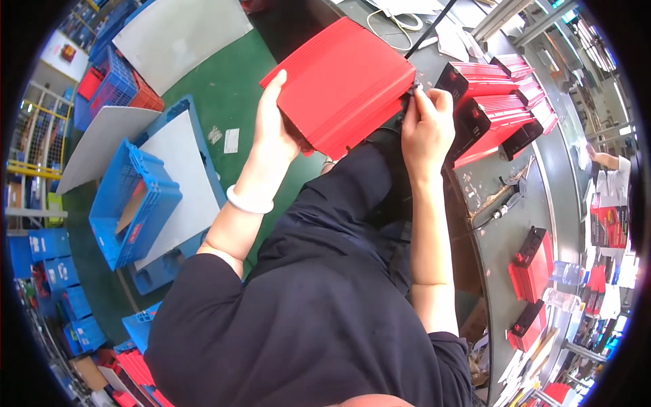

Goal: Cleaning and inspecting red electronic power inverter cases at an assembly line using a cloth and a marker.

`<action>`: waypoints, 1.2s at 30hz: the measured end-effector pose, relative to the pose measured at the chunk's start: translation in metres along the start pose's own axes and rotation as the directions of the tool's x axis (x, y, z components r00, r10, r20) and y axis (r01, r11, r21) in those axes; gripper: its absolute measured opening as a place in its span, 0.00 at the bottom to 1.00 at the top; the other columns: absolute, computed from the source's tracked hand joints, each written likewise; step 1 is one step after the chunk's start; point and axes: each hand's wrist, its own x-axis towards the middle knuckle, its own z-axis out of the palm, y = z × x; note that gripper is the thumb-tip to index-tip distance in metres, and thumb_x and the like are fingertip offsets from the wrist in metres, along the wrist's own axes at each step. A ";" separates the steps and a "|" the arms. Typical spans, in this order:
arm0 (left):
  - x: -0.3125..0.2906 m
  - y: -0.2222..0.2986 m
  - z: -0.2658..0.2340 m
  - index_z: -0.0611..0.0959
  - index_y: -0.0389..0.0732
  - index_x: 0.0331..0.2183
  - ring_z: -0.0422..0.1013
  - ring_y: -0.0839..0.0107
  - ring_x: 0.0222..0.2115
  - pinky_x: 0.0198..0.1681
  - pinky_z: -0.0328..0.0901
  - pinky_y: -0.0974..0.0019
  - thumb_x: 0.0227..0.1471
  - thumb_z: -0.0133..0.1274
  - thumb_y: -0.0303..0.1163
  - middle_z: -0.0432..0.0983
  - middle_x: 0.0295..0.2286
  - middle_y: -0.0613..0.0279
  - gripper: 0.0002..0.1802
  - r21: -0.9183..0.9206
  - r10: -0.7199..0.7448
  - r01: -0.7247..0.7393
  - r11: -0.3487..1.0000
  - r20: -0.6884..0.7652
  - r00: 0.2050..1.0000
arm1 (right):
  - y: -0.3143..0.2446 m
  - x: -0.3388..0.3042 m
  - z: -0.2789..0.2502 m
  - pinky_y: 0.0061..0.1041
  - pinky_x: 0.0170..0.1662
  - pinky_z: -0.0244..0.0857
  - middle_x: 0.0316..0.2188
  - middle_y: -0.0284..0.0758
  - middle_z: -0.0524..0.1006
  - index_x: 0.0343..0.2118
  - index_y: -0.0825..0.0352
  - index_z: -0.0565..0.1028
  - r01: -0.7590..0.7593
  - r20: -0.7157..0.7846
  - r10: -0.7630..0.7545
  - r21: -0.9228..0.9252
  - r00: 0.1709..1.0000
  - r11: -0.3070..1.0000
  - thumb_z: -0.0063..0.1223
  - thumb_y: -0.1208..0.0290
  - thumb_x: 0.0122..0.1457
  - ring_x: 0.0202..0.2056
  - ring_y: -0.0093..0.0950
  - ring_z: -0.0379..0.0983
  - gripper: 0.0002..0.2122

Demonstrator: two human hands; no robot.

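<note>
Dark grey-green worktop [502,237] curves along the person's right, bearing red ribbed metal boxes with black end plates [502,112]. Raised in front of the person, well off that surface, is a broad red ribbed metal casing [346,85], tilted. Left forearm angled upward, the left hand [274,129] clamps its fingers on the casing's near-left side. Right forearm nearly upright, wrist bent, the right hand [428,132] pinches a small black piece [411,91] at the casing's right corner.
</note>
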 end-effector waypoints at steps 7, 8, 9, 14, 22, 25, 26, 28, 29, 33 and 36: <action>-0.004 -0.013 0.008 0.71 0.37 0.51 0.67 0.60 0.49 0.53 0.63 0.56 0.56 0.47 0.48 0.70 0.49 0.54 0.28 0.013 0.019 -0.019 1.000 0.022 1.000 | 0.022 -0.026 0.022 0.29 0.33 0.65 0.28 0.39 0.71 0.31 0.70 0.77 -0.080 -0.237 0.136 0.233 0.962 0.969 0.58 0.78 0.49 0.29 0.35 0.71 0.06; -0.007 -0.013 0.013 0.71 0.37 0.50 0.67 0.61 0.49 0.53 0.62 0.56 0.55 0.49 0.48 0.70 0.48 0.54 0.28 0.024 0.030 -0.030 0.999 -0.005 1.000 | 0.021 -0.027 0.019 0.24 0.33 0.66 0.28 0.37 0.72 0.31 0.72 0.77 -0.097 -0.215 0.143 0.212 0.966 0.972 0.59 0.79 0.50 0.29 0.30 0.72 0.06; -0.008 -0.013 0.012 0.71 0.37 0.50 0.67 0.61 0.49 0.53 0.62 0.56 0.55 0.49 0.48 0.70 0.48 0.54 0.28 0.025 0.030 -0.030 0.999 -0.007 1.000 | 0.020 -0.030 0.020 0.24 0.33 0.66 0.28 0.37 0.72 0.31 0.72 0.77 -0.098 -0.214 0.144 0.213 0.966 0.972 0.59 0.79 0.50 0.29 0.30 0.72 0.06; -0.013 -0.019 0.017 0.72 0.38 0.49 0.68 0.63 0.47 0.50 0.63 0.58 0.54 0.50 0.48 0.71 0.47 0.55 0.28 0.126 0.185 -0.190 0.974 0.045 0.982 | 0.015 -0.048 0.034 0.18 0.32 0.63 0.29 0.35 0.72 0.31 0.73 0.78 -0.255 -0.113 0.369 0.541 0.922 0.801 0.60 0.80 0.50 0.26 0.21 0.67 0.06; -0.011 -0.011 0.023 0.72 0.37 0.49 0.69 0.64 0.47 0.50 0.63 0.59 0.54 0.50 0.47 0.72 0.46 0.57 0.27 0.153 0.266 -0.281 0.947 0.113 0.957 | -0.035 -0.070 0.041 0.29 0.33 0.64 0.27 0.40 0.70 0.29 0.72 0.75 -0.191 -0.065 0.264 0.531 0.962 0.826 0.53 0.84 0.48 0.30 0.35 0.68 0.04; 0.003 -0.006 0.019 0.70 0.36 0.51 0.67 0.63 0.49 0.52 0.62 0.55 0.56 0.48 0.48 0.70 0.48 0.55 0.29 0.118 0.290 -0.309 0.944 0.157 0.944 | -0.065 -0.106 0.027 0.30 0.33 0.65 0.27 0.39 0.71 0.29 0.69 0.77 -0.198 0.392 -0.088 0.631 0.916 0.750 0.54 0.82 0.46 0.31 0.35 0.71 0.06; 0.001 0.000 0.016 0.68 0.36 0.53 0.66 0.60 0.50 0.52 0.62 0.53 0.56 0.47 0.49 0.69 0.50 0.54 0.31 0.099 0.258 -0.276 0.956 0.163 0.952 | -0.067 -0.110 0.020 0.29 0.33 0.65 0.27 0.39 0.71 0.29 0.69 0.77 -0.336 0.478 -0.008 0.628 0.878 0.702 0.54 0.82 0.47 0.30 0.34 0.71 0.05; 0.001 0.010 0.013 0.65 0.36 0.55 0.63 0.55 0.53 0.55 0.59 0.47 0.57 0.44 0.49 0.64 0.53 0.51 0.32 0.033 0.180 -0.190 0.981 0.199 0.963 | -0.048 -0.106 0.019 0.23 0.33 0.65 0.28 0.37 0.72 0.28 0.70 0.78 -0.380 0.397 0.120 0.682 0.910 0.625 0.55 0.80 0.50 0.29 0.29 0.71 0.03; 0.000 0.013 0.010 0.64 0.36 0.56 0.63 0.54 0.53 0.55 0.60 0.46 0.57 0.42 0.48 0.63 0.54 0.51 0.32 0.025 0.200 -0.208 0.978 0.186 0.962 | -0.038 -0.093 0.009 0.19 0.34 0.64 0.28 0.33 0.73 0.29 0.70 0.77 -0.546 0.469 0.283 0.685 0.837 0.482 0.54 0.80 0.52 0.31 0.22 0.71 0.03; 0.000 0.009 0.005 0.64 0.37 0.56 0.63 0.54 0.53 0.54 0.60 0.46 0.58 0.41 0.49 0.63 0.54 0.51 0.32 0.084 0.217 -0.236 0.968 0.189 0.958 | -0.020 -0.049 -0.004 0.14 0.40 0.62 0.30 0.28 0.73 0.35 0.71 0.74 -0.532 0.395 0.480 0.825 0.784 0.191 0.54 0.79 0.55 0.32 0.14 0.68 0.05; -0.001 0.000 -0.002 0.63 0.38 0.57 0.63 0.54 0.54 0.55 0.60 0.46 0.58 0.41 0.50 0.63 0.55 0.52 0.33 0.102 0.193 -0.217 0.971 0.211 0.958 | -0.030 -0.043 0.019 0.15 0.39 0.63 0.35 0.30 0.68 0.42 0.68 0.66 -0.417 0.308 0.477 0.898 0.823 0.140 0.57 0.84 0.50 0.33 0.15 0.68 0.17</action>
